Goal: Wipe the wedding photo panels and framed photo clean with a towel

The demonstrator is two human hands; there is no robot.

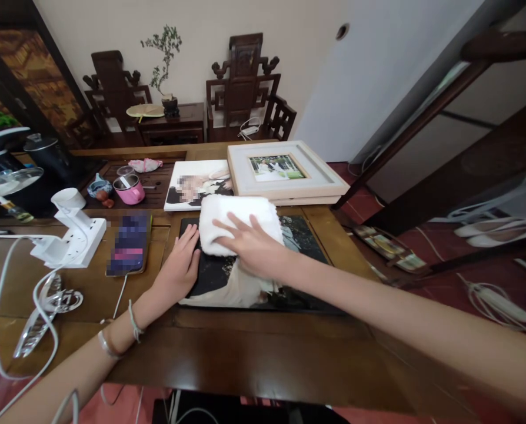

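My right hand (254, 247) lies on a folded white fluffy cloth (240, 215), its fingers spread and pressing from above. Under the cloth is a large dark photo panel (219, 288), flat on the wooden table; a pale, dress-like shape shows in its picture. The cloth covers the panel's upper middle. At the panel's left edge rests my left hand (181, 268), fingers stretched out flat, with nothing held. Just beyond the cloth lie a white-edged photo print (196, 185) and a pale wooden picture frame (285, 171) stacked on another.
A phone (130, 244), a white power strip (75, 241) with cables and a clear hair claw (46, 312) lie left on the table (245, 347). Behind them stand a pink cup (129, 189), a small blue teapot (99, 187) and a black kettle (49, 156).
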